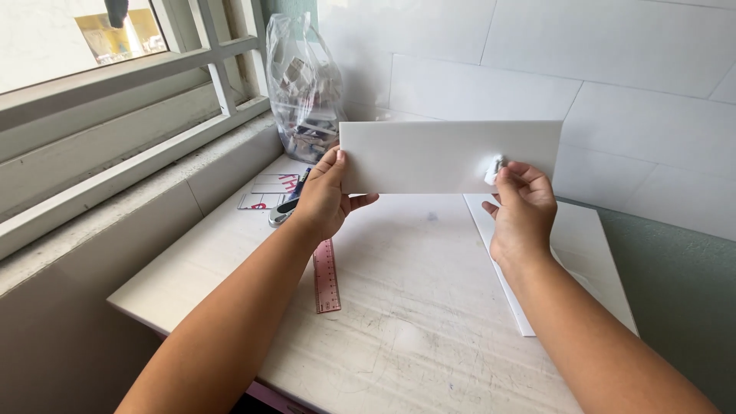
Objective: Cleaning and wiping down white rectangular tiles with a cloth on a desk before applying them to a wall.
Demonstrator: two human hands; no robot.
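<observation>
A white rectangular panel (429, 157) is held upright above the worn white tabletop (399, 322). My left hand (326, 198) grips the panel's left edge, thumb on its near face. My right hand (521, 207) pinches a small white piece (493, 170) against the panel's right part with its fingertips.
A pink ruler (326, 277) lies on the table under my left wrist. A utility knife (285, 208) and small printed cards (264, 192) lie beside it. A clear plastic bag (305, 84) of bits stands in the corner. A large white sheet (571, 253) lies at the right. Window frame at left.
</observation>
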